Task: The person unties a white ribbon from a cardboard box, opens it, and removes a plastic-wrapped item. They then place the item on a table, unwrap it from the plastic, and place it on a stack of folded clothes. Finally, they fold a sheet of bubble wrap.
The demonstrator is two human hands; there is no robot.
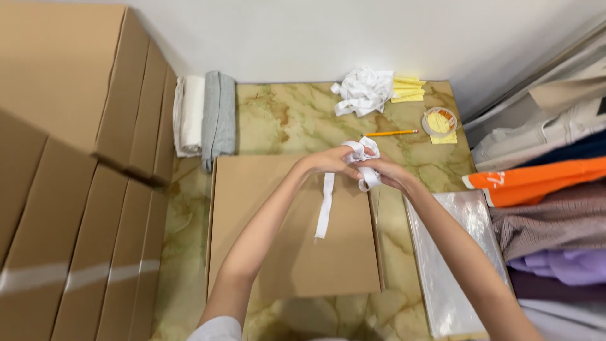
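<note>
Both hands, left hand (333,159) and right hand (383,173), are clamped on a white fabric ribbon (358,165) above the closed flat brown cardboard box (297,252); contents not visible. One ribbon end hangs onto the lid. A small round clear tub (440,121) holding yellow pieces stands far right.

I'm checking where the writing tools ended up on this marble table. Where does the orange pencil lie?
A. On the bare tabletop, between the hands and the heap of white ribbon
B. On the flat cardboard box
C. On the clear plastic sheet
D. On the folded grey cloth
A: the orange pencil lies on the marble table, between the hands and the heap of white ribbon.
</note>
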